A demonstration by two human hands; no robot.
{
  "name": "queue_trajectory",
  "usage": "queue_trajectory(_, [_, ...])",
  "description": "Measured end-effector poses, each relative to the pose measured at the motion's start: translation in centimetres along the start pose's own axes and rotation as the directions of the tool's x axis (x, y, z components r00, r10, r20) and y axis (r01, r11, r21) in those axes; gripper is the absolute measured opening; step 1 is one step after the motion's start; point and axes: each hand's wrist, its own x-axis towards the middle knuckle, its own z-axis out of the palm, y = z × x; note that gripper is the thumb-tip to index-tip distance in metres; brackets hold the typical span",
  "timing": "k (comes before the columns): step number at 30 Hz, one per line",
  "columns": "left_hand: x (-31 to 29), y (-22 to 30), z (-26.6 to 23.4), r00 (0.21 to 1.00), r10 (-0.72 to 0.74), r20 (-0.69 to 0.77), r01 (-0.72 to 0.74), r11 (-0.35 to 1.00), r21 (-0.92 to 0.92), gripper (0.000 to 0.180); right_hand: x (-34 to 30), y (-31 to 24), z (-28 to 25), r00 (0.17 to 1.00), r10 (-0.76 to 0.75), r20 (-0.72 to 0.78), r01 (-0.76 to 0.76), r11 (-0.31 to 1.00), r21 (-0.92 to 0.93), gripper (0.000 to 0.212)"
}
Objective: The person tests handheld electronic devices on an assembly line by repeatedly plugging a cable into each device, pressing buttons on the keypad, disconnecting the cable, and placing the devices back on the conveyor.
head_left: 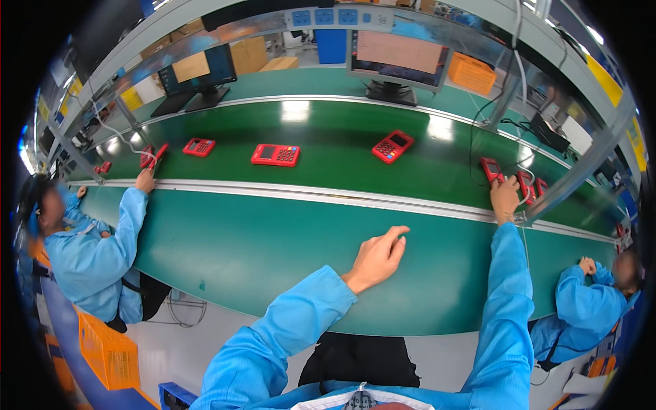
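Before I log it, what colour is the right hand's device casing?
The casing is red; see the head view.

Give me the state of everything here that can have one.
Left hand: empty, fingers partly curled
Right hand: at a red terminal, grip unclear
Two middle terminals: face up, untouched
Left monitor: upright, screen partly hidden
Right monitor: upright, screen partly hidden
Three blue sockets: nothing plugged in

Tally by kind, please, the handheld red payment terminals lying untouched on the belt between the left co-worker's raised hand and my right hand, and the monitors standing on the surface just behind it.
Red payment terminals: 3
Monitors: 2
Total: 5
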Motion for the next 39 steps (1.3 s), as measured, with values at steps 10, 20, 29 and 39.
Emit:
queue_trajectory(10, [0.9,0.1,0.7,1.0,-0.002,0.024,0.004,0.995,-0.095,0.023,-1.3,-0.2,0.1,0.978,0.003,0.209,-0.029,0.992,0.122,0.059])
queue_trajectory(20, [3.0,-3.6,1.3,0.996,-0.042,0.082,0.085,0.762,-0.643,0.047,-15.4,-14.0,-12.9,0.95,-0.31,-0.029,0.249,0.699,0.67,0.065])
queue_trajectory(29, [4.4,-1.5,-3.4,0.966,-0.257,-0.025,0.006,0.12,-0.993,0.072,-21.7,-20.5,-18.9,0.898,-0.417,0.143,0.138,0.575,0.806,0.069])
queue_trajectory(39, [5.2,-3.2,-3.8,0.926,-0.377,-0.024,-0.099,-0.182,-0.978,0.065,-21.9,-19.3,-16.3,0.875,-0.419,0.243,0.07,0.607,0.792,0.035])
